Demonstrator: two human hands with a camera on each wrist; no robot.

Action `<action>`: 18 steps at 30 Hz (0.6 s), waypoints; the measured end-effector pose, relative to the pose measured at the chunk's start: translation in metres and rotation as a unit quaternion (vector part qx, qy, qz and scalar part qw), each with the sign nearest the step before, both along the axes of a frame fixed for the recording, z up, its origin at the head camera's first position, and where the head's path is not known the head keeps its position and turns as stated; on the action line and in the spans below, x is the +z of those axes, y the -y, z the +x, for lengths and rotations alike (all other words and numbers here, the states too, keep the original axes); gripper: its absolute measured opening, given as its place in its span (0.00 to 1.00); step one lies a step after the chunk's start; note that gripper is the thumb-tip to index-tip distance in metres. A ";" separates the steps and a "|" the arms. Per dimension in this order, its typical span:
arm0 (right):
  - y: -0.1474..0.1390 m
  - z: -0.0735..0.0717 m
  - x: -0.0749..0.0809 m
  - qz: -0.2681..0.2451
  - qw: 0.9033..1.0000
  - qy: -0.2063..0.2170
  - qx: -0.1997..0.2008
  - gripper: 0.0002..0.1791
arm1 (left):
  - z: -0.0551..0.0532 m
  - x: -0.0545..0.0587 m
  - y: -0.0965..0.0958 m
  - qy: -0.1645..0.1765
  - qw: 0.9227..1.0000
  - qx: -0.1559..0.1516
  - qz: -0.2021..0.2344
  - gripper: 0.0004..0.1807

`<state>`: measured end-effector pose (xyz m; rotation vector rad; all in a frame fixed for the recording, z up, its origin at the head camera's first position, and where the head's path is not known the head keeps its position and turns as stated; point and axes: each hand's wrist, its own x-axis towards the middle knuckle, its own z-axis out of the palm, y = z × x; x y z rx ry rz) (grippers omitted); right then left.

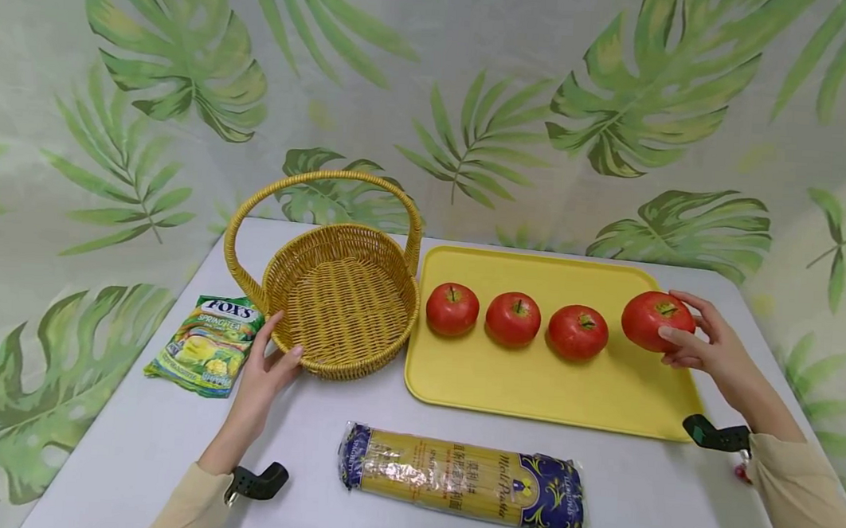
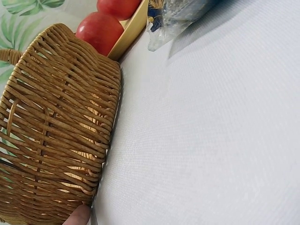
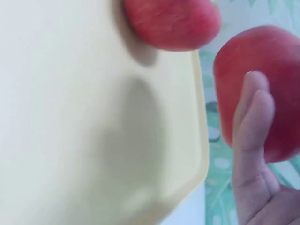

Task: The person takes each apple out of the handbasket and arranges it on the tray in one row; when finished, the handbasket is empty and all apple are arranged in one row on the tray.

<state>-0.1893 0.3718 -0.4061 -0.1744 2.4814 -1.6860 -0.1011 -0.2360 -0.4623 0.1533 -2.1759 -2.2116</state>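
My right hand point(image 1: 713, 347) grips a red apple point(image 1: 657, 321) over the right end of the yellow tray point(image 1: 502, 392). In the right wrist view, the held apple point(image 3: 262, 89) is raised and a shadow falls on the tray below. Three more red apples stand in a row on the tray: a left one point(image 1: 452, 309), a middle one point(image 1: 512, 320) and a right one point(image 1: 578, 333). My left hand point(image 1: 265, 375) touches the near left side of a wicker basket point(image 1: 345, 308), thumb and finger spread against its outer wall. The thumb point(image 2: 78, 215) shows low on the weave.
A green Fox's candy bag point(image 1: 210, 347) lies left of the basket, close by my left hand. In front of the tray lies a spaghetti pack point(image 1: 462, 480). The basket's tall handle point(image 1: 327, 176) arches above it. Leaf-patterned cloth point(image 1: 487, 140) hangs behind the white table point(image 1: 296, 497).
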 end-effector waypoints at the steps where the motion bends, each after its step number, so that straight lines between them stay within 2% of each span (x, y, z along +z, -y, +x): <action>1: -0.002 0.001 -0.003 0.004 1.000 0.005 -0.002 0.29 | 0.000 0.000 0.000 0.000 1.000 -0.001 -0.001 0.37; 5: -0.006 0.006 -0.013 0.024 0.999 0.031 -0.004 0.30 | 0.001 0.001 0.000 -0.002 1.000 -0.001 -0.005 0.37; 10: -0.004 0.009 -0.021 0.022 0.998 0.060 0.008 0.32 | 0.001 0.002 0.000 -0.001 1.000 -0.001 -0.005 0.37; 18: -0.004 0.010 -0.024 0.004 0.997 0.075 0.019 0.32 | 0.002 0.003 -0.001 -0.001 1.000 0.000 -0.003 0.37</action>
